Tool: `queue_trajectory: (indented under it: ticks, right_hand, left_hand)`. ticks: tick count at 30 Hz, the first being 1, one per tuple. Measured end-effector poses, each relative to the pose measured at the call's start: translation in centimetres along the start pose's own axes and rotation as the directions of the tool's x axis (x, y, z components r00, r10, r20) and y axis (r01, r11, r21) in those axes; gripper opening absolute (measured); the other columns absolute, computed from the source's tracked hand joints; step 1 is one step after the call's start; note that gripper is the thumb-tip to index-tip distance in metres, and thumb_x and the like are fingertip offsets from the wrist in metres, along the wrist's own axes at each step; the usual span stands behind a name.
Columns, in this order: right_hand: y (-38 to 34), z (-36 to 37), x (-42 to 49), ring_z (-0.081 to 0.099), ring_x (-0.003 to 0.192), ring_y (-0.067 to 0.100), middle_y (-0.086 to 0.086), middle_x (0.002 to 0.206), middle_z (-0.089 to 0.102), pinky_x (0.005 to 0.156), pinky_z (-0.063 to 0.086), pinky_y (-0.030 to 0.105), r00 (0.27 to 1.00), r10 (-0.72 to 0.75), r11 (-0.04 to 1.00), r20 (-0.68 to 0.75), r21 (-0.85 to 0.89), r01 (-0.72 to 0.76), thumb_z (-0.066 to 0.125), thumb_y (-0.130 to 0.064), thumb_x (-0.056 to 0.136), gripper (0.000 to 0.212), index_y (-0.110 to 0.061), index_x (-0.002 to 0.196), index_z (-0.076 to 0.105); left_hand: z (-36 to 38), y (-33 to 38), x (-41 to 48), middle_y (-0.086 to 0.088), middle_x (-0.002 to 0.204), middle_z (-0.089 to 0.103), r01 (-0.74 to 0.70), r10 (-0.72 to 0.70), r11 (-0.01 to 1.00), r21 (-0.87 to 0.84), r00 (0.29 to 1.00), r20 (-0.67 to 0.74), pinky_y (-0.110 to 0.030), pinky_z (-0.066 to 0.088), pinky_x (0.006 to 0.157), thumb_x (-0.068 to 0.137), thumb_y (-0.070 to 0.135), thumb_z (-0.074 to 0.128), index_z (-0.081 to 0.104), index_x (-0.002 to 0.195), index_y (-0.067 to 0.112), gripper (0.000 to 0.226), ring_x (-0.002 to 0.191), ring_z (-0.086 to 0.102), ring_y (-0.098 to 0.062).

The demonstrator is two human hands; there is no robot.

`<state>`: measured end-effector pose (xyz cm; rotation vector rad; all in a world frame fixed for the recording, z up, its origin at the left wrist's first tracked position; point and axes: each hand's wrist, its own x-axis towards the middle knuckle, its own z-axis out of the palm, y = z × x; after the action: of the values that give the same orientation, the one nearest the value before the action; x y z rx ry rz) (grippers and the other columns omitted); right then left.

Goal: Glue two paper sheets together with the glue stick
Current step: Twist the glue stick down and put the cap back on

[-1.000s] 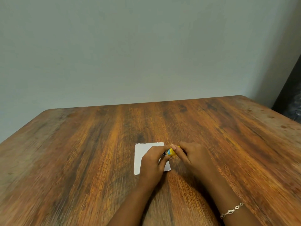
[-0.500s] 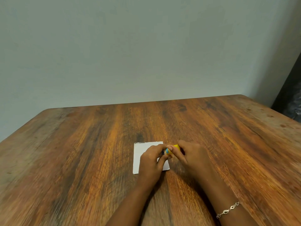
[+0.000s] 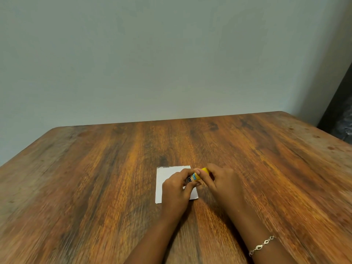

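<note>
A small white paper sheet (image 3: 165, 178) lies flat on the wooden table (image 3: 95, 178), partly covered by my left hand. Only one sheet edge shows; whether a second sheet lies under it is hidden. A yellow glue stick (image 3: 198, 175) with a blue label is held sideways just above the paper's right edge. My left hand (image 3: 176, 189) grips its labelled body. My right hand (image 3: 221, 183) pinches its yellow end, fingers closed around it.
The wooden table stretches wide on all sides, its far edge against a plain pale wall (image 3: 171, 63). A dark object (image 3: 341, 115) stands off the table at the far right. A bracelet (image 3: 262, 244) sits on my right wrist.
Both hands stay on the glue stick in nearly the same spot; the stick has tilted slightly and more of its yellow end shows between the fingers.
</note>
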<state>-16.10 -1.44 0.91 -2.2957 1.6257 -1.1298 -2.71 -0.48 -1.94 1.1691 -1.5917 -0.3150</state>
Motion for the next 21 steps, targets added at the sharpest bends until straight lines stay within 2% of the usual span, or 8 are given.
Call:
queue_trajectory:
  ticks: [3, 5, 6, 8, 11, 13, 17, 21]
  right_hand:
    - [-0.5, 0.1, -0.2, 0.033, 0.041, 0.003, -0.013, 0.042, 0.034, 0.045, 0.021, 0.019, 0.998, 0.028, 0.998, -0.058, 0.054, -0.025, 0.057, -0.042, 0.085, 0.036, -0.027, 0.053, 0.047]
    - [-0.7, 0.3, -0.4, 0.036, 0.042, 0.003, -0.013, 0.042, 0.035, 0.046, 0.025, 0.021, 0.996, 0.052, 0.996, -0.078, 0.079, -0.045, 0.06, -0.037, 0.084, 0.036, -0.025, 0.054, 0.045]
    - [-0.7, 0.4, -0.4, 0.04, 0.044, 0.004, -0.011, 0.045, 0.041, 0.047, 0.029, 0.02, 0.995, 0.065, 0.99, -0.069, 0.129, -0.056, 0.061, -0.036, 0.084, 0.029, -0.023, 0.06, 0.05]
    - [-0.6, 0.3, -0.2, 0.053, 0.057, 0.007, -0.006, 0.062, 0.058, 0.052, 0.038, 0.015, 0.994, 0.109, 0.929, -0.019, 0.357, -0.096, 0.063, -0.028, 0.084, 0.007, -0.024, 0.079, 0.06]
    - [-0.3, 0.2, 0.0, 0.061, 0.084, 0.017, 0.006, 0.09, 0.063, 0.074, 0.049, 0.032, 0.991, 0.109, 0.808, 0.078, 0.574, -0.134, 0.06, -0.011, 0.085, 0.019, -0.02, 0.101, 0.065]
    - [-0.4, 0.3, -0.1, 0.06, 0.086, 0.018, 0.009, 0.092, 0.061, 0.078, 0.05, 0.039, 0.991, 0.115, 0.774, 0.072, 0.619, -0.135, 0.059, -0.008, 0.085, 0.019, -0.019, 0.099, 0.066]
    - [-0.8, 0.8, -0.2, 0.061, 0.086, 0.019, 0.004, 0.09, 0.061, 0.079, 0.051, 0.039, 0.987, 0.154, 0.693, 0.055, 0.705, -0.147, 0.059, -0.004, 0.084, 0.023, -0.025, 0.09, 0.066]
    - [-0.9, 1.1, -0.1, 0.06, 0.088, 0.034, 0.022, 0.092, 0.061, 0.078, 0.051, 0.048, 0.982, 0.181, 0.666, 0.052, 0.728, -0.161, 0.061, -0.003, 0.083, 0.014, -0.016, 0.087, 0.064]
  left_hand:
    - [0.0, 0.3, 0.0, -0.003, 0.085, 0.073, 0.044, -0.044, 0.996, -0.073, 0.999, -0.01, -0.037, 0.053, 0.071, 0.078, 0.02, 0.062, 0.068, 0.094, 0.011, 0.019, 0.078, 0.066, -0.016]
    - [0.0, 0.2, 0.1, -0.001, 0.084, 0.073, 0.085, -0.089, 0.986, -0.145, 0.996, -0.021, -0.037, 0.054, 0.071, 0.08, 0.02, 0.063, 0.068, 0.094, 0.012, 0.016, 0.078, 0.066, -0.013]
    - [0.1, 0.1, 0.2, 0.001, 0.083, 0.073, 0.101, -0.107, 0.98, -0.171, 0.994, -0.025, -0.035, 0.053, 0.07, 0.081, 0.017, 0.067, 0.068, 0.093, 0.013, 0.013, 0.077, 0.066, -0.011]
    - [0.0, -0.1, 0.2, 0.005, 0.082, 0.072, 0.123, -0.132, 0.971, -0.206, 0.991, -0.029, -0.025, 0.051, 0.067, 0.077, 0.011, 0.071, 0.068, 0.092, 0.015, 0.016, 0.077, 0.065, -0.006]
    - [0.1, -0.3, 0.2, 0.011, 0.083, 0.071, 0.134, -0.141, 0.962, -0.238, 0.99, -0.011, -0.015, 0.048, 0.067, 0.075, 0.009, 0.072, 0.068, 0.092, 0.016, 0.019, 0.081, 0.064, -0.001]
    - [0.2, -0.3, 0.2, 0.01, 0.084, 0.072, 0.148, -0.153, 0.953, -0.264, 0.988, 0.0, -0.019, 0.051, 0.069, 0.075, 0.008, 0.072, 0.068, 0.092, 0.016, 0.02, 0.082, 0.065, -0.001]
    - [0.3, 0.0, 0.1, 0.007, 0.084, 0.072, 0.181, -0.181, 0.931, -0.317, 0.983, 0.03, -0.024, 0.053, 0.071, 0.076, 0.007, 0.071, 0.065, 0.09, 0.026, 0.024, 0.082, 0.067, -0.005]
    - [0.4, 0.3, 0.0, 0.008, 0.082, 0.071, 0.164, -0.161, 0.936, -0.312, 0.986, 0.036, -0.021, 0.052, 0.065, 0.079, 0.008, 0.068, 0.063, 0.087, 0.03, 0.024, 0.078, 0.066, -0.005]
